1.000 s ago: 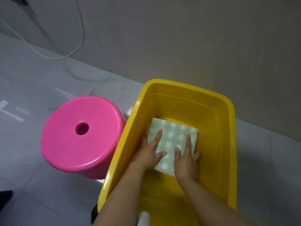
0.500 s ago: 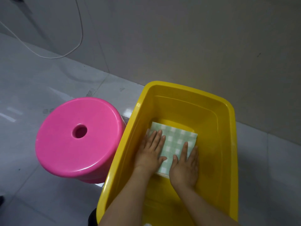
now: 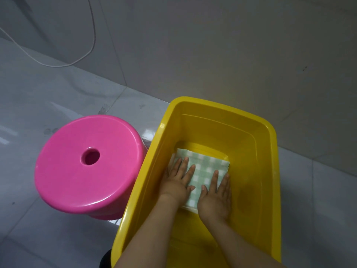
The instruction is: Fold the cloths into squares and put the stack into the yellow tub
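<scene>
Grey glossy floor tiles under you, and both your arms reach down into the yellow tub. Your left hand and right hand lie flat, fingers straight, pressing the green-checked cloth stack on the tub's bottom, gripping nothing. It's soft, light, probably several layers, though edges are hard to count. Lift away gently so nothing unfolds. Beyond sits the pink stool, then the wall's white cable.

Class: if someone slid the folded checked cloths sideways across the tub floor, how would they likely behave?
The checked cloths would probably glide easily, since the yellow tub looks smooth and glossy. Being soft and stacked, they would likely shear or bunch rather than move as one block.
</scene>
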Available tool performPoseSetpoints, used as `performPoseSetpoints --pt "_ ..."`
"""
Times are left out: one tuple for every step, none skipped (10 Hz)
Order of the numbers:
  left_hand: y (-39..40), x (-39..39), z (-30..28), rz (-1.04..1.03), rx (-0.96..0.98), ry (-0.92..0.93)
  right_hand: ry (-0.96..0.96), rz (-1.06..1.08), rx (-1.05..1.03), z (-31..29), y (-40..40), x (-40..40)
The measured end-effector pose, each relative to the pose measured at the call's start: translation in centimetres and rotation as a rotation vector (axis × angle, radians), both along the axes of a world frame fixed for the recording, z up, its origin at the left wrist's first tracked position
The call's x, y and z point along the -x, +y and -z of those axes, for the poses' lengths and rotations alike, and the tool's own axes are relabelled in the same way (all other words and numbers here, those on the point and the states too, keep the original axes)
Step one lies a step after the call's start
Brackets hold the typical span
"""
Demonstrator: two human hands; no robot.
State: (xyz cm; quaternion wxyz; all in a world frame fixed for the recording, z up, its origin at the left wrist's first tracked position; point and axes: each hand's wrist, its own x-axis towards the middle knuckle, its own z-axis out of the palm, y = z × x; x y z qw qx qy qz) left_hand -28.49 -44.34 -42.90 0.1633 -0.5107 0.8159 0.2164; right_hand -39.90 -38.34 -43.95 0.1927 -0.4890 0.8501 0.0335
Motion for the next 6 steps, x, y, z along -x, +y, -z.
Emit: performPoseSetpoints --pt "0.2 0.1 -1.4 -0.001 -0.001 -0.023 0.008 0.015 0.006 -0.7 -0.2 -0.1" --pt "0.7 0.1 -4.0 -0.016 0.026 0.027 -0.017 0.026 0.104 -2.2 -0.3 -0.5" --pt "1.1 0.2 -7.8 -0.092 0.077 0.150 -0.052 0.074 0.234 -5.1 -0.5 -0.7" --pt "1.6 0.0 -12.2 -0.135 0.173 0.252 -0.102 0.056 0.271 -8.9 -0.6 -0.7" --pt "1.8 -0.7 -17.1 -0.187 0.279 0.325 -0.174 0.024 0.368 -12.9 -0.6 -0.3" --pt "2.1 -1.7 -22.9 -0.343 0.333 0.363 -0.262 -0.058 0.508 -18.7 -0.8 -0.9"
